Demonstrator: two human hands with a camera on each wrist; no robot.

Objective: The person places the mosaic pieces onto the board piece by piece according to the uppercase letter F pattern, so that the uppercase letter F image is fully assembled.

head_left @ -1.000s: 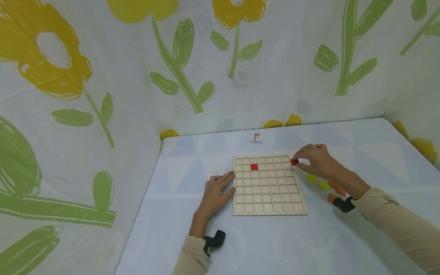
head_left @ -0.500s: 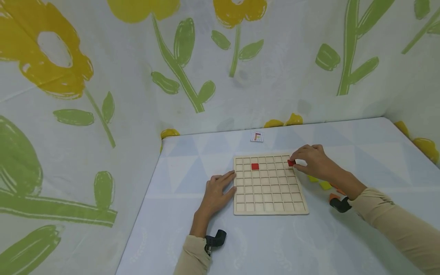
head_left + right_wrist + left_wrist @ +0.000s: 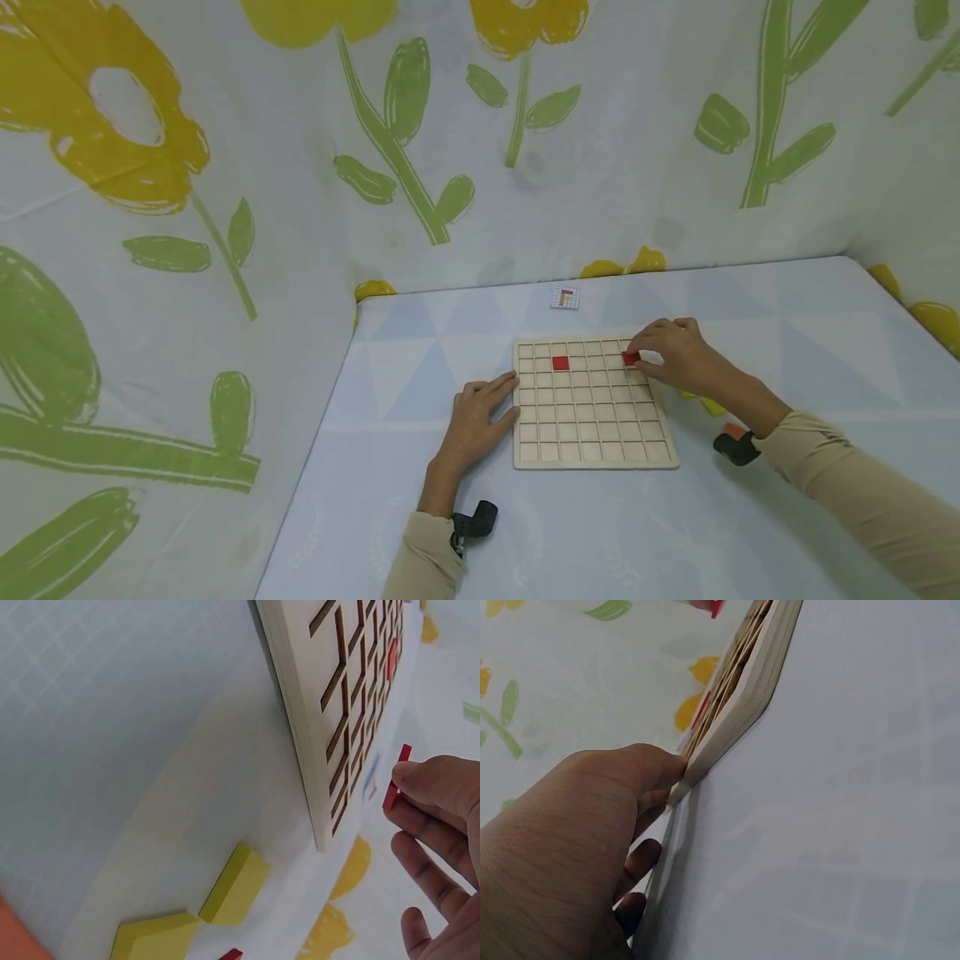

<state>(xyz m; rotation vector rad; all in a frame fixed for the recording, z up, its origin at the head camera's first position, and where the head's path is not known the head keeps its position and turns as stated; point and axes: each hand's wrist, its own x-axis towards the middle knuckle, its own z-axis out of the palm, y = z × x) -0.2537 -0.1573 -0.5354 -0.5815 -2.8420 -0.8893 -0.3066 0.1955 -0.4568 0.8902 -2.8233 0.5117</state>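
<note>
A wooden grid board [image 3: 596, 412] lies on the table, with one red square tile [image 3: 560, 363] set in a cell of its second row from the back. My right hand [image 3: 678, 357] pinches another red square tile [image 3: 630, 358] between thumb and fingers, over the board's back right corner. In the right wrist view the pinched tile stands tilted and apart from the board. At the board's left edge, my left hand [image 3: 474, 423] rests with fingers extended and touching the rim; the left wrist view shows the thumb against that edge.
Behind the board lies a small pattern card [image 3: 566, 297]. Right of the board are yellow tiles [image 3: 236, 885], an orange tile [image 3: 734, 431] and a partly seen red piece [image 3: 231, 955]. Flower-printed cloth walls [image 3: 300, 167] stand behind and at both sides of the table.
My right hand has carried the pinched red tile left, from beside the board's right edge to over its back right corner. The left hand stays at the board's edge.
</note>
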